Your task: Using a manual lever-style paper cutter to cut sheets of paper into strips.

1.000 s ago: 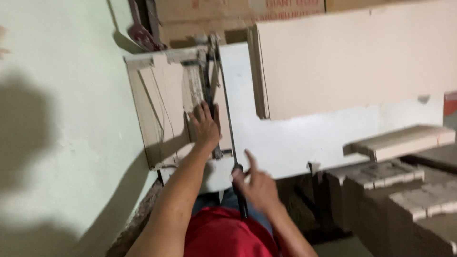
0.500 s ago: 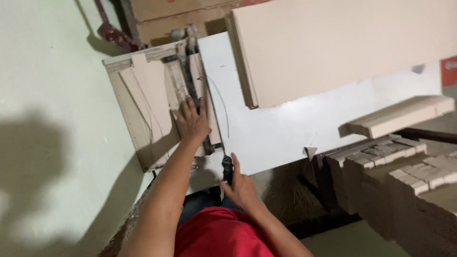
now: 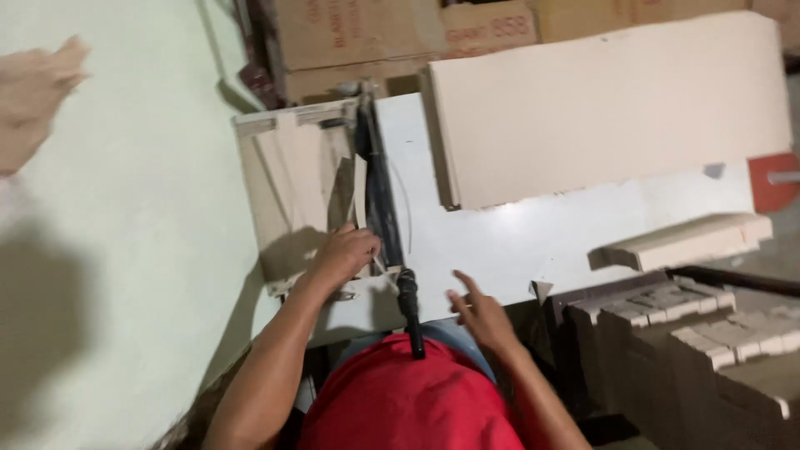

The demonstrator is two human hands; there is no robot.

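A lever paper cutter [image 3: 379,179] lies on a white table [image 3: 517,242], its blade arm down and its black handle [image 3: 410,312] pointing toward me. My left hand [image 3: 343,254] presses flat on tan cardboard sheets [image 3: 292,175] on the cutter's bed, just left of the blade. My right hand [image 3: 479,312] hovers open at the table's near edge, right of the handle and not touching it. I wear a red shirt [image 3: 408,400].
A tall stack of beige sheets [image 3: 608,104] lies on the table's far right. A smaller pile of strips [image 3: 683,242] sits at its right end. Several stacks of cut pieces [image 3: 692,333] stand lower right. Brown cartons [image 3: 400,33] line the back. A pale green wall [image 3: 125,250] is at left.
My right hand gripped the black handle half a second ago and has now let go, moving right. My left hand stays on the cardboard. The view has shifted.
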